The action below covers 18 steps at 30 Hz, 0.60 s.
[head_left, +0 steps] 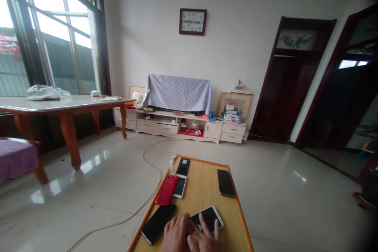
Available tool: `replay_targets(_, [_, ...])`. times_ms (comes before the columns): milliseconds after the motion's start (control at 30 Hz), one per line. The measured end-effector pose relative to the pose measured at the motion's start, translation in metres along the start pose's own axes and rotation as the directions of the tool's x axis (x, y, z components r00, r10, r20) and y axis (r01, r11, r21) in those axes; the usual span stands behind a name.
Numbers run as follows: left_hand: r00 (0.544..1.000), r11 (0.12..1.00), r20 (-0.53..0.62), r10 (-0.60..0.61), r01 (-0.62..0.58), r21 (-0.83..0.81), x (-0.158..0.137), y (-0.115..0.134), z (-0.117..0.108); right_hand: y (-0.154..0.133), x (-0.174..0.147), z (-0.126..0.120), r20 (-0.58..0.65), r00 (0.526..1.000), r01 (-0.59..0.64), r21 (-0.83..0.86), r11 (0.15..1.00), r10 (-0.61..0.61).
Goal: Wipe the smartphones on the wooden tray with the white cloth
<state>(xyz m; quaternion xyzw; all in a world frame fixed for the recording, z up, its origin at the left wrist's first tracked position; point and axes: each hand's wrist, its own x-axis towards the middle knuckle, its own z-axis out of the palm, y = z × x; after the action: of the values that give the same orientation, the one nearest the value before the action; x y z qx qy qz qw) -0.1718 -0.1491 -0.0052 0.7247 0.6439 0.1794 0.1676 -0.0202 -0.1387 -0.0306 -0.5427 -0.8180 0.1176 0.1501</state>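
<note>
A white smartphone [208, 218] with a dark screen lies slantwise on the narrow wooden table, near its front end. My right hand [203, 238] is over its lower left part, with some fingers stretched apart across the screen. Close against it, my left hand [175, 234] is closed, its fingers bent together at the phone's left end. Whatever lies between the two hands is hidden. Left of my left hand rests a black smartphone [158, 223]. Beyond that, a red phone [167, 190] lies back up, partly over another white phone [180, 186].
At the wooden table's [201, 185] far end are a dark phone [183, 166] and a small clear pump bottle [173, 166]. Another black phone [225, 183] lies by the right edge. A cable [138, 208] runs along the floor at left. A low cabinet [158, 126] stands against the wall.
</note>
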Motion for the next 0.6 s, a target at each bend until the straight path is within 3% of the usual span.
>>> replay_targets(100, [0.999,1.000,-0.032,-0.018,0.018,0.018,-0.002,0.005,-0.002,0.020,0.001,-0.019,-0.013,0.997,-0.078,0.010,0.997,0.078])
replay_targets(200, [0.998,0.999,-0.054,-0.011,0.013,0.030,-0.003,0.008,-0.001,0.045,0.005,-0.035,-0.118,0.977,-0.187,-0.077,0.979,0.177])
replay_targets(267, [0.998,0.999,-0.064,-0.019,0.021,0.038,-0.002,0.008,0.001,0.050,0.007,-0.033,-0.193,0.964,-0.207,-0.107,0.973,0.184])
replay_targets(467, [1.000,0.998,-0.014,-0.019,0.019,0.061,0.003,-0.003,0.008,0.005,0.007,0.015,-0.273,0.962,0.002,-0.098,0.995,-0.029])
replay_targets(600, [0.998,0.998,-0.062,-0.006,0.010,0.056,0.004,-0.006,0.013,0.000,0.007,0.010,-0.244,0.969,0.021,-0.055,0.998,-0.033])
